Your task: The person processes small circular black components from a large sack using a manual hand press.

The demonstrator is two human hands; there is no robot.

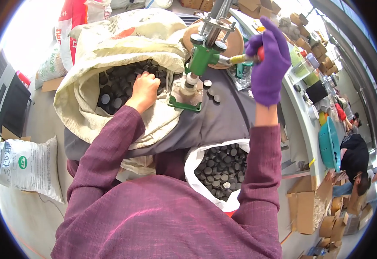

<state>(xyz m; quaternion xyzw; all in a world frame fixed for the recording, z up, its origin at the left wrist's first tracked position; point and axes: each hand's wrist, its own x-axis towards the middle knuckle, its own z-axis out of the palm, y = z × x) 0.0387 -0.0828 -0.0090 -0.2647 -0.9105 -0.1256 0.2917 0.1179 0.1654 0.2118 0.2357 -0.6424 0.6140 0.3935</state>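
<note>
A green hand press (203,60) with a metal column stands on the grey-draped work surface in front of me. My right hand (271,71), in a purple glove, is closed round the red-knobbed end of its lever (239,58). Left of the press lies an open cream sack (74,105) of dark round caps (118,84). My bare left hand (144,91) is among those caps at the sack's right side. Its fingers are curled down, and whatever they may hold is hidden. Three loose caps (211,92) lie right of the press base (184,103).
A white bag (192,175) full of similar caps sits below the work surface, by my right forearm. Stuffed sacks (26,166) stand at the left. Along the right runs a long table (298,103) with a teal basin (328,144); another person (356,157) and cardboard boxes (303,205) are beyond.
</note>
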